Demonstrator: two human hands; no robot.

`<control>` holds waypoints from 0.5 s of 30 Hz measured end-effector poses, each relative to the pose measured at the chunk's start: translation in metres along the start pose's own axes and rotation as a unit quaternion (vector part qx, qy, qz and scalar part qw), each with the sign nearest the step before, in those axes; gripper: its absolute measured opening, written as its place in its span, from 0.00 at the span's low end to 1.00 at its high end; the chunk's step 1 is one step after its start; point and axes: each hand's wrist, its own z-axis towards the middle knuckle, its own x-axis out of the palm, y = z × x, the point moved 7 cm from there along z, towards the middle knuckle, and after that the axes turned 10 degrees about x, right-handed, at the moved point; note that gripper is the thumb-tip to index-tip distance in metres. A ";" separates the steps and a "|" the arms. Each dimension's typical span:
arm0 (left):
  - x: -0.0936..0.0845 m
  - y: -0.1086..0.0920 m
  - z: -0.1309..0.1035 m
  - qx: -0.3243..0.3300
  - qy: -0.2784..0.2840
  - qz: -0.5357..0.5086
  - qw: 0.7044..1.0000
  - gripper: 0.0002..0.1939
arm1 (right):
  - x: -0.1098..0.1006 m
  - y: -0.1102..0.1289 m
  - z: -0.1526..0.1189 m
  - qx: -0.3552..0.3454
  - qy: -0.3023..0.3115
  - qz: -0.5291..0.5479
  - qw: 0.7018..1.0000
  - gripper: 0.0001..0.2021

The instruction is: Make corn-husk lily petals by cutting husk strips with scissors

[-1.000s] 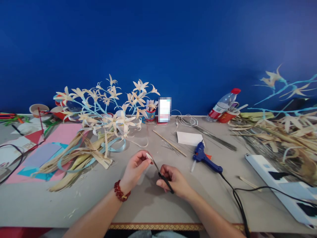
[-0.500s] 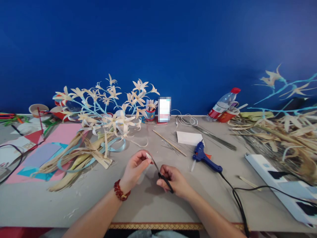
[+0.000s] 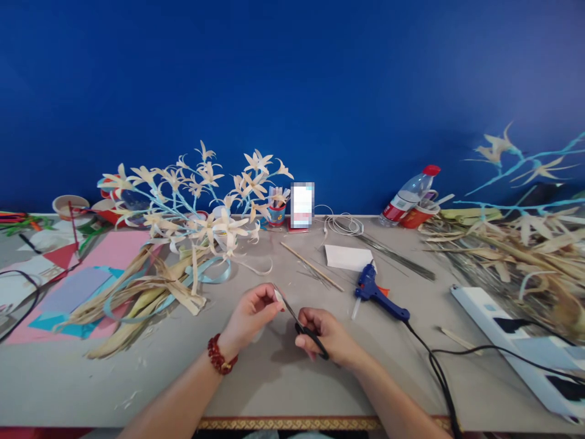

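Note:
Between the thumb and fingers of my left hand (image 3: 256, 314) is a small pale piece (image 3: 279, 297), mostly covered by the fingertips. My right hand (image 3: 326, 335) is closed round the black handles of a pair of scissors (image 3: 311, 339). Its blades point up and left and lie against the pale piece. Both hands are above the grey table (image 3: 283, 390), close together. A blue glue gun (image 3: 381, 299) rests to the right of my right hand, and a thin wooden stick (image 3: 313, 267) lies beyond the hands.
Pale flowers on blue stems (image 3: 201, 201) and dried husks (image 3: 137, 305) spread on the left. A white box (image 3: 348, 256), wires (image 3: 397, 256) and a tilted bottle (image 3: 406, 198) are further back. At the right are a power strip (image 3: 503, 335), black cables and more husks.
The scissors and my right hand have shifted slightly right and down in the view. My left hand sits a little lower, still pinching the pale piece.

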 end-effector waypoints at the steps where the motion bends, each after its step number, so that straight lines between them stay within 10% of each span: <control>1: 0.001 0.000 0.000 -0.004 0.002 0.000 1.000 0.10 | -0.001 -0.001 0.000 0.001 0.000 -0.003 1.000 0.27; 15: 0.004 -0.004 0.001 -0.003 0.013 -0.005 1.000 0.11 | 0.000 0.001 0.000 -0.004 -0.010 -0.007 1.000 0.28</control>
